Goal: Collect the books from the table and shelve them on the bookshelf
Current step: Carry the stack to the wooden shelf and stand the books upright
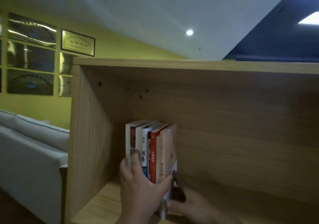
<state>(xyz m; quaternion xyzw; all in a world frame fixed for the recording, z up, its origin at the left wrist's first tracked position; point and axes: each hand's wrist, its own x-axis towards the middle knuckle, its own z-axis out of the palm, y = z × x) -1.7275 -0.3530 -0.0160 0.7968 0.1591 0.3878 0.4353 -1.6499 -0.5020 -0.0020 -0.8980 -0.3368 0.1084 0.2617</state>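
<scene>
Several books [151, 147] stand upright, spines toward me, in the open compartment of a light wooden bookshelf [224, 120]. My left hand [139, 185] grips the stack from its left side and front, fingers curled round the lower spines. My right hand [186, 203] holds the right side of the stack low down, thumb against the tan outer book's cover. The books' bottom edges are hidden behind my hands.
The compartment stretches far to the right of the books. Its left wall [89, 137] stands a little left of the stack. A grey sofa [31, 147] sits left of the shelf, below framed plaques [77, 42] on a yellow wall.
</scene>
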